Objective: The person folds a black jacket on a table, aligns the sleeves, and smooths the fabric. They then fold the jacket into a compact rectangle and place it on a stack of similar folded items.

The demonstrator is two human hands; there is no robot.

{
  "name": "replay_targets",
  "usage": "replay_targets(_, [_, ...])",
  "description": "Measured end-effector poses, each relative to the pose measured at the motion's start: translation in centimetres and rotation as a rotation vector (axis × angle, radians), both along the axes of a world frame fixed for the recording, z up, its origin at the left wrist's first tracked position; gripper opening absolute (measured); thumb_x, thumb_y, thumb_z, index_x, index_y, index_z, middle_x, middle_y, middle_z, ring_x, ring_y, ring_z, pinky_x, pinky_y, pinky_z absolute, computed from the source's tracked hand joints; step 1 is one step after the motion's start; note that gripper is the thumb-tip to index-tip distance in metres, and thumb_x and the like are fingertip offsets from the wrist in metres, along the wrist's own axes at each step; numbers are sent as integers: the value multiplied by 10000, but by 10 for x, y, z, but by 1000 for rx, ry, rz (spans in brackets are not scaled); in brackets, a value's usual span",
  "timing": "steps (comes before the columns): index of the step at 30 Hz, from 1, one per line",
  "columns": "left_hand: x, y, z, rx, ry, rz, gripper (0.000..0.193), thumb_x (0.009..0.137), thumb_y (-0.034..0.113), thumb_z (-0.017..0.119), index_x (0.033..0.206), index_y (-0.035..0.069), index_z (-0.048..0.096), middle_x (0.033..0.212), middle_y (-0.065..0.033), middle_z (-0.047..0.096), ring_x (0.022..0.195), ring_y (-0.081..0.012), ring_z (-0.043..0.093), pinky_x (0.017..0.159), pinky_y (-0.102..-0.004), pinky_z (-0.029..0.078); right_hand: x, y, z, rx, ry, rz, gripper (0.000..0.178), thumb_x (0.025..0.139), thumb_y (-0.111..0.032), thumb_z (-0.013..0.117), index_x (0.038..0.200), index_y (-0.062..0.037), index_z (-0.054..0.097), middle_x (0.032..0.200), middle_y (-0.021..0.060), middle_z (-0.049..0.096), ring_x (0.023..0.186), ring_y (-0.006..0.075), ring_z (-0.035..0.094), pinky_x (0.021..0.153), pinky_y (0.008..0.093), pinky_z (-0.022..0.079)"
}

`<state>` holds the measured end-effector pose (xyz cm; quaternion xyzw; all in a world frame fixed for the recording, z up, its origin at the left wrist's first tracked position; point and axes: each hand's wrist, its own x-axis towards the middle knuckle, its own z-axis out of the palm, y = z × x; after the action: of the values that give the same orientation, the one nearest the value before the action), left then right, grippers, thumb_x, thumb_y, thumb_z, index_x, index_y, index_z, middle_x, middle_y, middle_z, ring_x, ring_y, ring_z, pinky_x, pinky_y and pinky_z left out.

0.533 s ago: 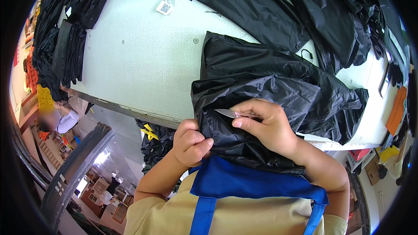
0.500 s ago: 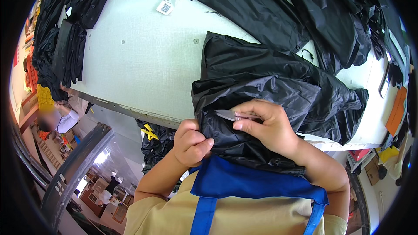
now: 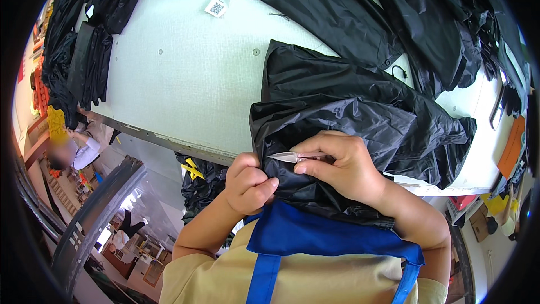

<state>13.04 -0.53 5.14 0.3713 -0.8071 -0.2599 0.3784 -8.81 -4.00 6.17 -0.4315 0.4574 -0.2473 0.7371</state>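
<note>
A black garment (image 3: 360,118) of thin, shiny fabric lies bunched over the near edge of the table and toward my lap. My left hand (image 3: 246,186) is closed on its left edge, pinching the fabric between thumb and curled fingers. In my right hand (image 3: 350,168) I hold small metal thread snips (image 3: 286,157). Their pointed blades face left over the dark fold, near the fabric pinched by my left hand. The blades look closed together. Part of the snips' handle is hidden by my fingers.
More black garments (image 3: 315,5) cover the far and right parts of the pale table (image 3: 180,79). Another black pile (image 3: 90,56) stands at the left. A white tag (image 3: 218,4) lies at the back. Below the edge hangs black fabric with a yellow strip (image 3: 192,169). A person (image 3: 79,152) sits far left.
The snips have moved slightly left and down, their tips now closer to my left hand. My left hand keeps its pinch on the fabric.
</note>
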Motion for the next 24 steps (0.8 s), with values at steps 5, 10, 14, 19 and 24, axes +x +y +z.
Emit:
replay_targets(5, [2,2,0,4,-4,-6,278,585,-4,702,825,79,589,696,-14,432,600,-216,439,499,-302,396,-4,12,-9,64,25,-127,228,822,-71,749,1021,12,677,923,92,679,821,121,652,733,256,528])
replay_targets(10, [0,1,-1,-9,-1,5,261,594,25,702,826,78,594,697,-13,435,604,-216,444,501,-302,398,-2,6,-7,160,-32,-88,244,815,-100,766,1008,16,672,910,79,675,828,95,623,760,243,513])
replay_targets(14, [4,2,5,63,-54,-48,410,585,25,742,943,88,551,771,-28,469,661,-232,478,557,-337,405,-3,-11,0,237,-7,59,250,825,-66,752,1040,21,660,989,47,656,922,77,594,847,245,495])
replay_targets(19, [4,3,5,64,-49,-48,361,635,22,734,940,85,551,769,-28,470,664,-235,485,561,-337,406,0,1,-11,210,-64,-6,214,832,-102,752,989,19,669,882,56,676,821,70,605,750,231,504])
replay_targets(24, [3,3,1,28,-37,-25,314,625,35,722,896,82,569,744,-24,460,646,-229,473,542,-325,407,0,-1,-11,311,-113,-11,190,845,-71,732,998,20,666,892,48,677,830,62,605,759,225,501])
